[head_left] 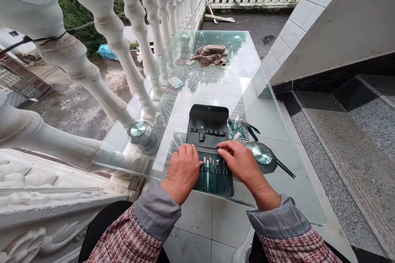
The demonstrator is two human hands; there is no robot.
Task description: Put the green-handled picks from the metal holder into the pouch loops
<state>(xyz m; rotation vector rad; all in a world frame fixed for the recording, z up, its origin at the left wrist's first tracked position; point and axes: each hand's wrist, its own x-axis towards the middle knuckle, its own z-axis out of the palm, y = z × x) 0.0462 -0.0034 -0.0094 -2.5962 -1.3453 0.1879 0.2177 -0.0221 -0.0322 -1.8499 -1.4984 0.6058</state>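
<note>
A black manicure case (pixel 208 111) lies unfolded near the front edge of the glass table. Its lower half holds several slim metal grooming tools (pixel 207 172) under elastic loops; empty loops and a small snap tab show in the upper half. My left hand (pixel 182 167) is closed on the case's left edge, thumb beside the tools. Over the right side, by the fold, my right hand (pixel 242 163) has thumb and forefinger pinched together; what lies between them is too small to make out. Nail clippers (pixel 236 122) and black-handled nippers (pixel 250 129) rest just right of the case.
Black tweezers (pixel 283 166) lie over a round metal table support (pixel 261 154). Farther back on the glass table (pixel 268 102) are a small box (pixel 175 82) and a crumpled brown cloth (pixel 211 55). White balusters (pixel 120 53) line the left; stone steps (pixel 342 131) rise at right.
</note>
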